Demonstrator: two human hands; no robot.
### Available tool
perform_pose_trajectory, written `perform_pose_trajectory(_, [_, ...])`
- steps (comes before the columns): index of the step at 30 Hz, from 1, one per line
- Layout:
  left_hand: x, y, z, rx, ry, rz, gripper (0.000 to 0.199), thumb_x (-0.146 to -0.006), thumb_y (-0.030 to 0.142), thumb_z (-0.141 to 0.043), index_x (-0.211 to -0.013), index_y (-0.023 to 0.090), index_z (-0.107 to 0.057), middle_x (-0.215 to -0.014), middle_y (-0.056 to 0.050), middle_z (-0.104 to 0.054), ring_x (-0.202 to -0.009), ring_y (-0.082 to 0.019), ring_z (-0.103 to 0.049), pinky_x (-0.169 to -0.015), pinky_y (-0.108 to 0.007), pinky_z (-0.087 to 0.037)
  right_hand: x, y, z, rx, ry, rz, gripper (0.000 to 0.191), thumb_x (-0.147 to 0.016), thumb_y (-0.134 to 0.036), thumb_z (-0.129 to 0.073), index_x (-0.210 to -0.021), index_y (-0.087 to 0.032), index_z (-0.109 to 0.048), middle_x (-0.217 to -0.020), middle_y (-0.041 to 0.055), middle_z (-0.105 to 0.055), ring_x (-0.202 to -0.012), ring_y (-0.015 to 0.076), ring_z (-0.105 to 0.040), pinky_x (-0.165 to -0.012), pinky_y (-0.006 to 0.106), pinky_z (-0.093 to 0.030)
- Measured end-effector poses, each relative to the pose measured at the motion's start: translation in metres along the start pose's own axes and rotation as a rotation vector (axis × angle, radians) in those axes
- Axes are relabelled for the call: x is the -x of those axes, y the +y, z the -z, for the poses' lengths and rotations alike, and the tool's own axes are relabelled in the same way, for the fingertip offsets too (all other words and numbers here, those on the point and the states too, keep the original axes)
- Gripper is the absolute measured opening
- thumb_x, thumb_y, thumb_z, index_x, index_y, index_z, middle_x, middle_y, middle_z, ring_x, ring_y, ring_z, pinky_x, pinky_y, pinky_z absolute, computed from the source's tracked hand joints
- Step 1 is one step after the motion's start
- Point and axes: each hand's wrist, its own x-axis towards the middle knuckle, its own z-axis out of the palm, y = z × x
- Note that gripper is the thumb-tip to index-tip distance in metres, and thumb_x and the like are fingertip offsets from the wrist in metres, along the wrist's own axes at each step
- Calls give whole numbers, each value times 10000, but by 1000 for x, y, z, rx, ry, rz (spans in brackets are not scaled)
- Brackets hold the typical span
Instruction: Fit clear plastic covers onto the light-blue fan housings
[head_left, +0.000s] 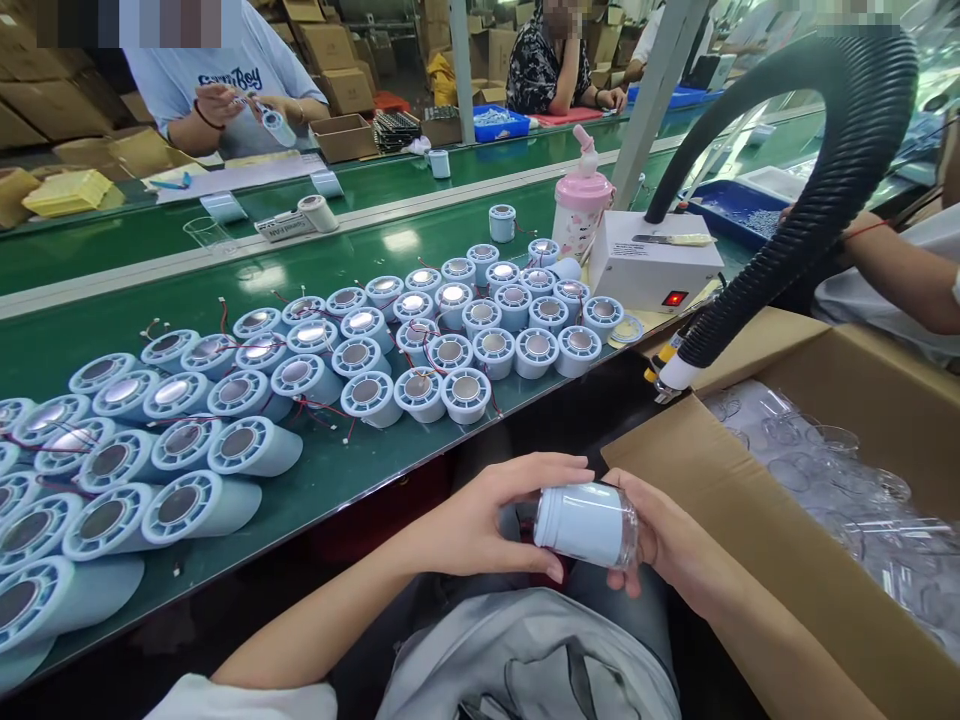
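Over my lap, a light blue cylindrical housing (581,522) lies on its side with a clear plastic cup (628,530) around its right part. My right hand (660,530) grips the cup's end, fingers curled behind and under it. Around the housing's left end, my left hand (495,515) is curled, fingers along the top and thumb below. Ahead on the green bench stand several rows of similar light blue housings (465,397), their round metal-centred ends facing up, with thin red and black wires among them.
An open cardboard box (675,470) of clear plastic cups (832,480) stands at right. Above it arches a black flexible hose (795,250) from a white switch box (652,265). A pink bottle (581,205) stands beside that. Co-workers (232,90) sit across the green bench (360,240).
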Motion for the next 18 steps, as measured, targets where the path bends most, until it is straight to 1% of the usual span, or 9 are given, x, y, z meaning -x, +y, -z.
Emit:
perform_pose_trajectory(3, [0, -1, 0, -5, -4, 0, 793, -620, 145, -846, -1321, 346, -534, -1424, -72, -495, -1289, -262, -492, -1025, -353, -460, -3, 2, -2, -72, 2, -66, 532, -793, -706, -572, -802, -176, -517, -536, -6, -639, -422, 121, -616, -358, 138, -454])
perform_pose_trajectory(6, [0, -2, 0, -23, 8, -12, 795, -617, 138, -847, -1317, 352, -536, -1427, -68, -494, -1291, -264, -488, -1061, -376, -422, -5, 3, -2, -129, -41, -163, 591, -779, -733, -557, -810, -142, -577, -543, 35, -658, -380, 113, -597, -332, 127, -433])
perform_pose_trajectory(8, [0, -2, -1, -32, 15, -15, 801, -616, 135, -848, -1318, 357, -532, -1433, -63, -487, -1301, -264, -477, -1071, -377, -409, -6, 1, -2, -157, -81, -236, 610, -865, -701, -453, -815, -115, -619, -590, 74, -683, -379, 97, -596, -330, 111, -422])
perform_pose_trajectory(10, [1, -1, -3, -30, 21, 6, 781, -631, 137, -837, -1314, 361, -531, -1434, -60, -477, -1295, -259, -478, -1040, -354, -437, -5, -1, -2, -183, -102, -310, 664, -970, -618, -259, -784, -104, -636, -607, 91, -686, -369, 75, -584, -327, 94, -402])
perform_pose_trajectory(12, [2, 2, -6, -10, 28, 41, 724, -663, 151, -817, -1300, 350, -537, -1408, -63, -484, -1266, -251, -497, -967, -316, -489, -3, -1, -3, -185, -121, -372, 747, -1004, -546, -85, -744, -101, -626, -594, 90, -669, -337, 54, -549, -309, 84, -369])
perform_pose_trajectory(13, [2, 3, -7, 4, 34, 67, 686, -682, 165, -804, -1292, 336, -541, -1379, -68, -498, -1239, -244, -515, -931, -300, -508, -3, 1, -2, -167, -126, -376, 760, -999, -549, -56, -742, -103, -615, -578, 86, -657, -322, 53, -531, -296, 86, -353])
perform_pose_trajectory(15, [3, 6, -10, 46, 56, 139, 624, -716, 203, -781, -1283, 297, -538, -1308, -80, -523, -1167, -226, -553, -889, -290, -528, -1, 6, 0, -81, -98, -298, 703, -972, -621, -135, -783, -121, -591, -550, 62, -630, -316, 75, -518, -272, 113, -341])
perform_pose_trajectory(17, [3, 9, -11, 113, 85, 233, 597, -747, 235, -756, -1291, 267, -513, -1249, -85, -539, -1088, -206, -584, -883, -306, -535, 1, 12, 4, 107, 23, -79, 529, -954, -613, -320, -903, -150, -571, -629, 48, -650, -402, 112, -578, -325, 156, -423])
perform_pose_trajectory(18, [4, 9, -12, 151, 97, 278, 591, -762, 244, -743, -1299, 258, -498, -1224, -84, -547, -1059, -201, -593, -882, -318, -536, 2, 15, 6, 240, 100, 77, 405, -959, -542, -404, -999, -169, -559, -764, 63, -683, -515, 132, -635, -414, 186, -501])
